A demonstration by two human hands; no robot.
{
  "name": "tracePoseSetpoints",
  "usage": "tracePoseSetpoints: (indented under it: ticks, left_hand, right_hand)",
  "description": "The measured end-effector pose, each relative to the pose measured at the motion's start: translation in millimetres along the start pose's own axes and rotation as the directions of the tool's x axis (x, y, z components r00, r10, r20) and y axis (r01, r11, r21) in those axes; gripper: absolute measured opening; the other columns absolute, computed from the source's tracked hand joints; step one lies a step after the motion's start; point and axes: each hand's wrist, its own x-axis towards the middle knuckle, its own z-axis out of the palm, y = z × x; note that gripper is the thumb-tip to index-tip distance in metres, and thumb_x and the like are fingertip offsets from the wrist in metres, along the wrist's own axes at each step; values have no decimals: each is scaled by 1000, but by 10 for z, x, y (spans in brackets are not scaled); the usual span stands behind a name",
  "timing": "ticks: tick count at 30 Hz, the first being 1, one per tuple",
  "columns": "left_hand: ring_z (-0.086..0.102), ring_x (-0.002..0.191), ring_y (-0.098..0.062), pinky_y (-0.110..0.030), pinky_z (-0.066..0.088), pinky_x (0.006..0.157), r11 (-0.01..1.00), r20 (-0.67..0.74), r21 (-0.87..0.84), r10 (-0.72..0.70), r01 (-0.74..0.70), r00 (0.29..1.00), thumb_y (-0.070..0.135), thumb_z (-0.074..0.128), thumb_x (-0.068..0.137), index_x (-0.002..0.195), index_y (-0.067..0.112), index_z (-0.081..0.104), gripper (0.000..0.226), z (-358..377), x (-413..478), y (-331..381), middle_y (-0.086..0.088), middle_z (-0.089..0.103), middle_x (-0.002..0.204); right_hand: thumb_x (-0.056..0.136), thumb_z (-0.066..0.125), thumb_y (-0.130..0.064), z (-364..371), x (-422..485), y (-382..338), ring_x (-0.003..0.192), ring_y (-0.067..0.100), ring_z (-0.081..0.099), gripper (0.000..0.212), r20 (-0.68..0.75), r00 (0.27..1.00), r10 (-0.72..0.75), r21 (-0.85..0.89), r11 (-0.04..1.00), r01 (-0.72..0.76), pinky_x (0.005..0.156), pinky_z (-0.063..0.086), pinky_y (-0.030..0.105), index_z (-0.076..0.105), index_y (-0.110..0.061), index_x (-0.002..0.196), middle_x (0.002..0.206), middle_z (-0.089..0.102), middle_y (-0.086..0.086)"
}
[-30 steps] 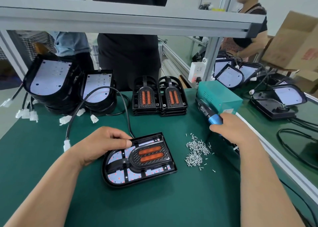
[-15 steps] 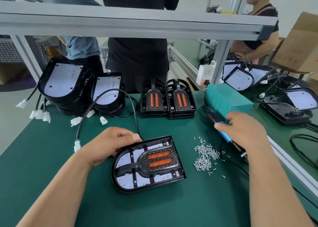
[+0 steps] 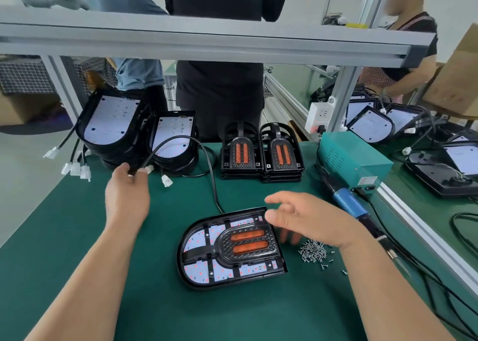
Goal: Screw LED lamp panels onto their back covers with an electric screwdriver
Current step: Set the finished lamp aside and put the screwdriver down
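In the head view, a lamp assembly [image 3: 230, 247] is seen lying flat near the middle of the green table [image 3: 64, 237], toward its near edge, with the black frame and two orange reflectors facing up over the white LED panel. Its black cable [image 3: 207, 154] is looped toward the far edge and is pinched close to the white connector by the curled fingertips and thumb of the left hand [image 3: 128, 193]. The right hand [image 3: 307, 219] is held over the assembly's right end with fingers spread and relaxed; nothing is gripped by it. A pile of screws [image 3: 314, 251] is scattered just right of the assembly. The electric screwdriver [image 3: 349, 205] is laid along the right edge, beside a teal box [image 3: 354, 159].
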Motion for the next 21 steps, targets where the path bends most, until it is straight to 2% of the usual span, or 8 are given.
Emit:
tracePoseSetpoints:
  ticks: [2,5,8,11,13,16,18,21]
  left_hand:
    - [45,58,-29,-35,35,53,989,73,143,24,-34,997,32,51,100,104,11,59,23,3,14,-16,0,51,67]
    - [50,61,-24,-35,33,54,960,110,278,-1,-30,994,30,54,100,112,2,59,31,1,32,-19,-5,56,73]
    - [53,67,-29,-38,36,57,958,97,288,-38,9,995,29,55,100,104,1,57,28,-26,60,-18,-11,59,80]
    - [52,62,-32,-38,39,56,956,123,294,-33,-5,992,25,60,98,85,4,58,25,-61,71,-55,-11,59,70]
    - [54,62,-31,-37,42,59,961,131,278,-41,3,991,26,64,96,82,8,60,22,-87,64,-68,-6,60,66]
    - [62,74,-26,-37,45,66,969,96,246,-50,25,994,32,65,97,96,23,68,9,-113,60,-63,3,67,78]
    - [58,69,-16,-33,40,61,975,37,221,-9,0,999,35,62,100,103,28,67,10,-117,45,-44,9,63,75]
    - [57,62,-15,-30,38,55,980,-70,174,113,-99,991,40,54,101,104,35,63,11,-130,-30,12,7,61,68]
  right_hand:
    - [95,64,-67,62,42,-11,83,14,79,65,57,998,6,102,995,-12,72,63,30,53,-29,147,106,80,-7]
    - [102,69,-47,128,87,-20,86,26,78,42,107,994,-15,218,976,-9,65,60,32,58,-26,138,107,79,5]
    - [105,68,-36,160,113,-33,91,30,77,30,105,994,0,257,966,-27,67,62,36,65,-19,129,110,77,10]
    - [106,68,-27,181,124,-37,89,25,75,23,102,995,-6,309,951,-26,67,62,36,67,-9,122,110,77,16]
    - [106,69,-23,181,120,-42,90,26,74,22,88,996,-34,349,937,1,68,62,38,67,-8,121,111,75,19]
    - [103,72,-25,185,126,-35,98,32,75,21,45,994,-98,398,914,72,82,62,49,70,-14,122,113,74,19]
    - [101,74,-31,204,138,-31,108,33,73,23,-6,989,-145,396,908,135,96,60,54,71,-23,123,116,75,12]
    - [100,73,-35,250,166,-34,111,20,71,29,-93,979,-180,380,903,202,105,56,45,71,-33,128,118,75,1]
